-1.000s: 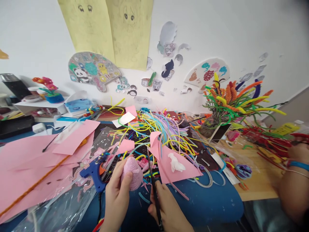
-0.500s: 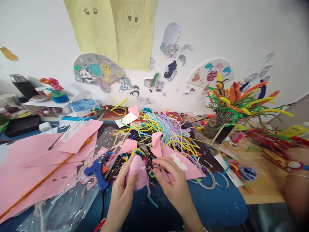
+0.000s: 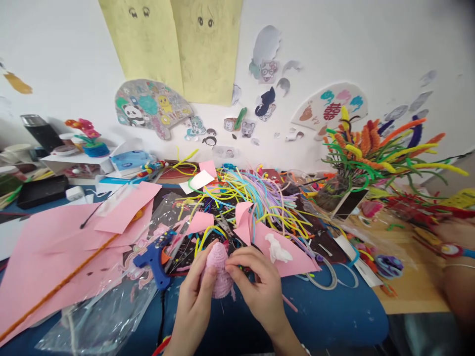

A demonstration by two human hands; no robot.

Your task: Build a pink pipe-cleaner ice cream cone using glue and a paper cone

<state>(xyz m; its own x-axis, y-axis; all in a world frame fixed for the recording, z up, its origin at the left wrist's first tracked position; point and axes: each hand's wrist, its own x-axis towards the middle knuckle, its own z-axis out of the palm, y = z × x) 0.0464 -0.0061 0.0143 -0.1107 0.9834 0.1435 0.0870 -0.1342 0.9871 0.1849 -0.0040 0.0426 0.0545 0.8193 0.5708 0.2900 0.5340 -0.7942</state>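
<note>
My left hand [image 3: 195, 291] is closed around a fuzzy pink cone [image 3: 218, 277] with a ridged surface, its tip upward. Thumb and fingers of my right hand [image 3: 256, 279] pinch together at the cone's right side; whatever lies between the fingertips is too small to make out. Behind the cone lie scissors [image 3: 224, 225], their handles mostly hidden by my right hand. A thin pink strip [image 3: 290, 303] shows just right of that hand. To the left, a blue hot glue gun [image 3: 154, 264] rests on the table.
Pink sheets [image 3: 44, 257] and a clear plastic bag [image 3: 100, 311] cover the left side. Colourful pipe cleaners [image 3: 260, 193] pile up at the back. At right stands a vase of fuzzy stems [image 3: 330, 193], with another person's arm [image 3: 458, 277] beyond.
My right hand has shifted left and closed its fingertips at the cone's side; before, its fingers were apart beside the scissors. A light-blue scrap below the cone no longer shows.
</note>
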